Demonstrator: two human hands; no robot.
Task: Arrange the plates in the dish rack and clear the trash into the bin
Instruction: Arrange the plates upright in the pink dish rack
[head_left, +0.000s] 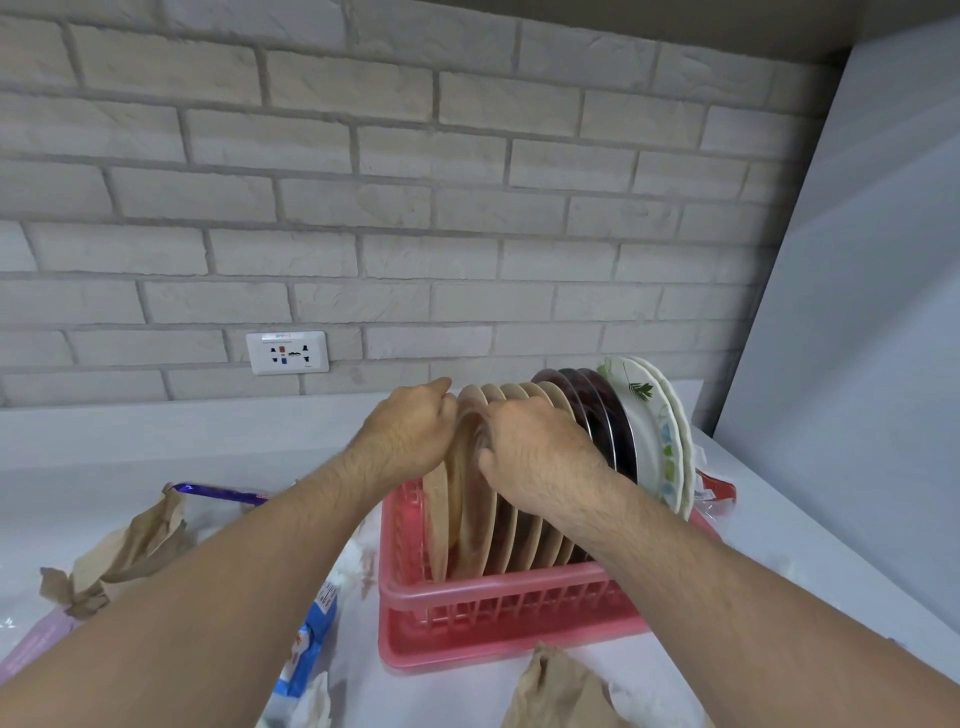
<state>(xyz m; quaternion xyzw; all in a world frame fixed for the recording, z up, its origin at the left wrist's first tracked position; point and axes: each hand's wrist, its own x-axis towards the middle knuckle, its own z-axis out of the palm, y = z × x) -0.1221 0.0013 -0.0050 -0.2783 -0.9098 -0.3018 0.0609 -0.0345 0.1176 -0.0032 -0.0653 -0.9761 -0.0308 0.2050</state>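
A pink plastic dish rack (498, 631) stands on the white counter, holding a row of upright plates. Several beige plates (524, 525) fill the left and middle slots, dark maroon plates (605, 410) come after them, and white floral plates (657, 431) lean at the far right. My left hand (410, 431) grips the top rim of the leftmost beige plate (441, 519). My right hand (535, 441) is closed over the rims of the beige plates just beside it. Crumpled brown paper (130, 545) lies on the counter to the left.
More trash lies around the rack: a purple wrapper (218, 491), a blue and white packet (311, 644), white tissue (353, 566), brown paper (561, 691) in front, a red wrapper (717, 491) behind right. A brick wall with a socket (287, 352) stands behind.
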